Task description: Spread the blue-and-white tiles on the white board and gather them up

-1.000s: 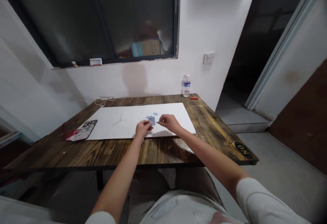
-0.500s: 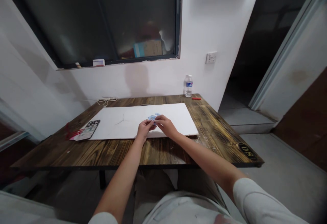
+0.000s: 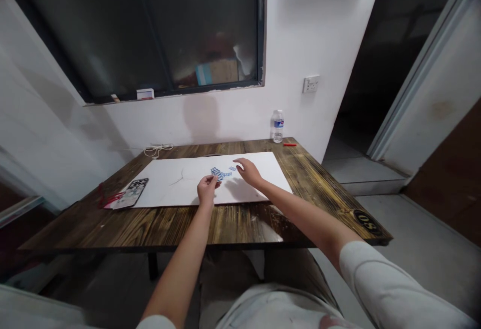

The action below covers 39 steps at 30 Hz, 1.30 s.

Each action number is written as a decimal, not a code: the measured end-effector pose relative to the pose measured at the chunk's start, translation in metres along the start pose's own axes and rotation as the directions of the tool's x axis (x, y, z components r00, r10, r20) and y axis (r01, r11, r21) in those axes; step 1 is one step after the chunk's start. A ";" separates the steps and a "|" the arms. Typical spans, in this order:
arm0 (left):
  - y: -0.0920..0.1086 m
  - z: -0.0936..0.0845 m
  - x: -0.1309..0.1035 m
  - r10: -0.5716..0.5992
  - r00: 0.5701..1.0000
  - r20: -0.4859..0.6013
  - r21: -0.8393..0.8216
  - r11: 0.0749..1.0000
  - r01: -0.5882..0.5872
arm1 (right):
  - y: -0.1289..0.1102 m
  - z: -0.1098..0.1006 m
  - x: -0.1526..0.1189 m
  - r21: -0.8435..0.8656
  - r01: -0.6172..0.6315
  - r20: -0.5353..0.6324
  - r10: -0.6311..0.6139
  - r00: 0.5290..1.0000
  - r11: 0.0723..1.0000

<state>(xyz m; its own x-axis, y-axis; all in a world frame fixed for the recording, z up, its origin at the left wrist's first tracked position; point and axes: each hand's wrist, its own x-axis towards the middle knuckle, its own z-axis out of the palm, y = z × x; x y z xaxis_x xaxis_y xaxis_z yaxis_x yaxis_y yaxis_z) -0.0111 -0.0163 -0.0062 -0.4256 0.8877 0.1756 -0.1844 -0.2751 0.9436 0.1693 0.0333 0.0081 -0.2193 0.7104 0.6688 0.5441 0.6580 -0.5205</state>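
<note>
On the dark wooden counter [image 3: 180,221], a patterned smartphone [image 3: 132,192] lies at the left edge of the large white paper sheet [image 3: 259,166]. Your left hand [image 3: 207,189] pinches small blue-and-white cards [image 3: 217,173] over the sheet; your right hand [image 3: 248,171] hovers beside them, grip released.

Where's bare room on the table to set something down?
Free: the white sheet right of the right hand; the sheet between the phone and the left hand; the wood along the table near edge. Crowded: the blue pieces between the hands, and the left corner with phone and red item.
</note>
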 end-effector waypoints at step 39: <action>0.004 -0.001 -0.001 -0.014 0.996 -0.086 0.084 0.996 0.021 | -0.030 -0.012 -0.045 -0.347 0.430 0.604 -0.152 0.782 0.834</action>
<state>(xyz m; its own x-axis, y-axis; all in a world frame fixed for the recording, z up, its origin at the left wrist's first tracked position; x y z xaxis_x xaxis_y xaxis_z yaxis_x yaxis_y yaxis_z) -0.0122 -0.0181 -0.0033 -0.4979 0.8563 0.1374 -0.1181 -0.2239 0.9674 0.1729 -0.0215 0.0002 -0.7435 0.6066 0.2817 0.6402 0.7672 0.0377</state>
